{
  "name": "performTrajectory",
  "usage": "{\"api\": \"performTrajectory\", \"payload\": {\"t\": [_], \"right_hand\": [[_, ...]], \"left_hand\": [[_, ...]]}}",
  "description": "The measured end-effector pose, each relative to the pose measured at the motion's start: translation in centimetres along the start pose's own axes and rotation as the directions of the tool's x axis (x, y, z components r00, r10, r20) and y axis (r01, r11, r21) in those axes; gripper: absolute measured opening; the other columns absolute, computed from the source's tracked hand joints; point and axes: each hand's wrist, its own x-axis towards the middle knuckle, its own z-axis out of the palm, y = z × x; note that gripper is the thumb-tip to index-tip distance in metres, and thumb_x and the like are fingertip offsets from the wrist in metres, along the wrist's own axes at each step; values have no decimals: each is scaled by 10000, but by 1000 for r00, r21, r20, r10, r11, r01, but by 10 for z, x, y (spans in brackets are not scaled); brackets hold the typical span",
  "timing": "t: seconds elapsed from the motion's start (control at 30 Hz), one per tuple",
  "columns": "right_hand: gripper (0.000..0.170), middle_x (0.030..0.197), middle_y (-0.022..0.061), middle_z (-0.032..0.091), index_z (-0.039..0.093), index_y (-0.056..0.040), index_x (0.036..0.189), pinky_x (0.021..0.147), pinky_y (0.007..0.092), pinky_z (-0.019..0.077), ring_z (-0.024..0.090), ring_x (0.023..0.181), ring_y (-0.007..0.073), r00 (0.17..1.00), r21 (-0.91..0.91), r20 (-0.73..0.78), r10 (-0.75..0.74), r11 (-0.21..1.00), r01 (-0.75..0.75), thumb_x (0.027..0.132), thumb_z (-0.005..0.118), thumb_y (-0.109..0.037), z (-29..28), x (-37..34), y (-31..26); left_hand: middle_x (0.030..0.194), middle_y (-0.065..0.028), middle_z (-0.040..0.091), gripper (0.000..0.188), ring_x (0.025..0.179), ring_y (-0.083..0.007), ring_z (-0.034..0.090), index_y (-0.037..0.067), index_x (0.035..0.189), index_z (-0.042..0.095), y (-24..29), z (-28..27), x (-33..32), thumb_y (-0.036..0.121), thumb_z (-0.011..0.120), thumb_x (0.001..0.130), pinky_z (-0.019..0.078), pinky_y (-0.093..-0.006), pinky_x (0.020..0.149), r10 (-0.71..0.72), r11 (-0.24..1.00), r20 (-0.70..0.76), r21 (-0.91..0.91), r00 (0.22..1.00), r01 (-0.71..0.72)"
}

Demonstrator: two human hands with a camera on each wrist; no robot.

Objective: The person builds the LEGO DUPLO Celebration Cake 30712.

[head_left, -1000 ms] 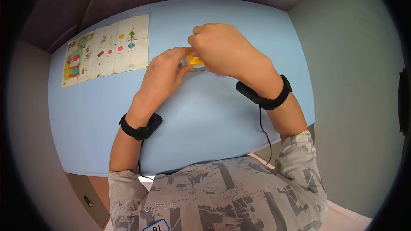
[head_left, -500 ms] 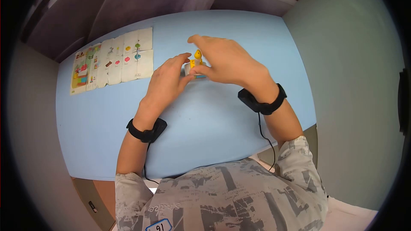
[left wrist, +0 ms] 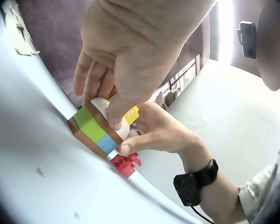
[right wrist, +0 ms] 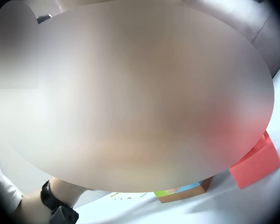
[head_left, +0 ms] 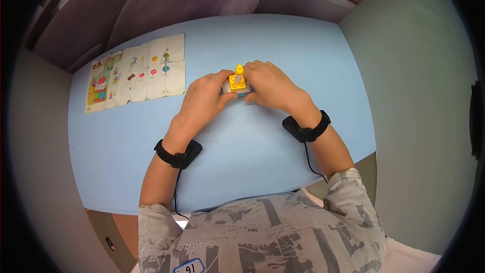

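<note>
A toy block cake (left wrist: 89,125) stands on the table, with brown, green, blue and white layers. On top sits a yellow brick (head_left: 234,85) bearing an upright candle (head_left: 239,73) with a yellow flame piece. My left hand (head_left: 202,93) grips the cake's left side, thumb in front and fingers behind. From the right, my right hand (head_left: 271,82) holds the other side, its thumb (left wrist: 126,148) at the blue block's corner. Close by the cake is a red block (left wrist: 124,165) with a number 2. A large blur covers most of the right wrist view.
An unfolded instruction sheet (head_left: 136,73) with pictures of blocks lies at the left back of the light blue table (head_left: 242,156). A grey panel (head_left: 414,121) rises along the right side. Black wrist cameras (head_left: 305,128) trail cables toward the body.
My right hand has left the top of the candle, opened, and come down to the cake's right side. The candle is now in full view. My left hand stays at the left side.
</note>
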Motion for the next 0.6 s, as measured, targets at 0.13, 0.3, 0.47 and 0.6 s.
{"api": "performTrajectory", "payload": {"t": [0.13, 0.3, 0.47, 0.6], "right_hand": [[636, 1171, 143, 734, 669, -33, 1294, 975, 447, 550, 683, 1101, 352, 981, -5, -196, -16, 1000, 15, 762, 971, -207, -6, -21, 13], [589, 1184, 139, 733, 680, -38, 1266, 957, 452, 570, 701, 1083, 363, 963, 126, 13, 268, 955, -268, 769, 959, -188, 0, -40, 31], [501, 1201, 143, 731, 696, -43, 1222, 954, 446, 583, 706, 1101, 365, 952, 191, 102, 287, 934, -302, 802, 932, -181, 7, -30, 30], [560, 1186, 130, 710, 671, -59, 1300, 898, 461, 575, 709, 1061, 351, 979, 201, -6, 204, 959, -198, 830, 926, -227, 12, -33, 34]], "left_hand": [[1167, -216, 789, 554, 1046, -428, 739, -1, 1353, 686, -2, -3, 0, 231, 890, 893, 581, -478, 915, -11, 1000, 26, 12, 1000, 11], [1229, -216, 779, 573, 1116, -422, 730, -9, 1378, 673, 7, -9, 0, 227, 882, 900, 572, -482, 971, -53, 998, 81, 33, 995, 51], [1385, -190, 719, 634, 1263, -375, 683, 24, 1438, 641, 5, -7, -5, 227, 891, 891, 562, -472, 1047, 1, 1000, 12, 19, 1000, -1], [1427, -156, 694, 652, 1291, -339, 668, 54, 1457, 632, 8, -22, -10, 202, 901, 881, 563, -456, 1057, 48, 999, -41, 14, 998, -48]]}}
